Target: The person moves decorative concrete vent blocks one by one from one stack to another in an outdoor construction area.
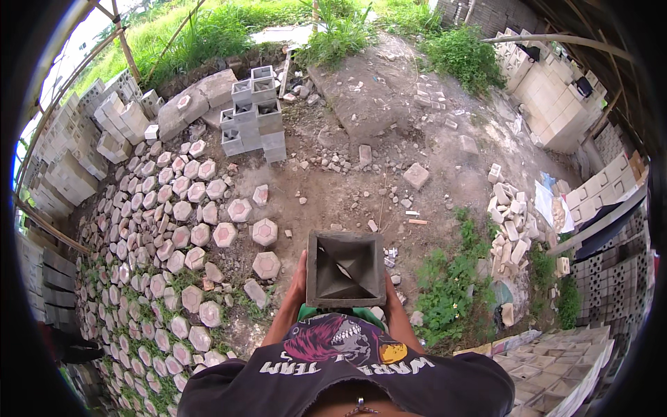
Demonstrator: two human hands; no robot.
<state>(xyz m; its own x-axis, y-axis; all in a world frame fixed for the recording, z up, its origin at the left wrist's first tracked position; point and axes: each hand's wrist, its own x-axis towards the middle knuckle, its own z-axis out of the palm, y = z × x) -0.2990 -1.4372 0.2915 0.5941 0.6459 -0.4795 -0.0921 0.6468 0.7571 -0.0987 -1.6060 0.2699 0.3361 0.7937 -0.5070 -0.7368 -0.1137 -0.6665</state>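
Observation:
Held in front of my body is a grey square concrete vent block (326, 283), its hollow face turned up. Its inner faces slope down to a narrow slit that runs diagonally through the middle. My left hand (301, 275) presses on its left side, and my right hand (393, 295) grips the right side; most of the fingers are hidden behind the block. Farther ahead and a little left, several similar grey blocks (271, 122) stand stacked on the ground in stepped columns.
Hexagonal pavers (224, 235) with reddish centres cover the ground at the left. Pale blocks (64, 156) are piled along the far left, and more blocks (552, 97) at the right. Broken block pieces (511, 236) lie heaped right; stones (417, 175) dot the dirt ahead. Weeds (448, 295) grow nearby.

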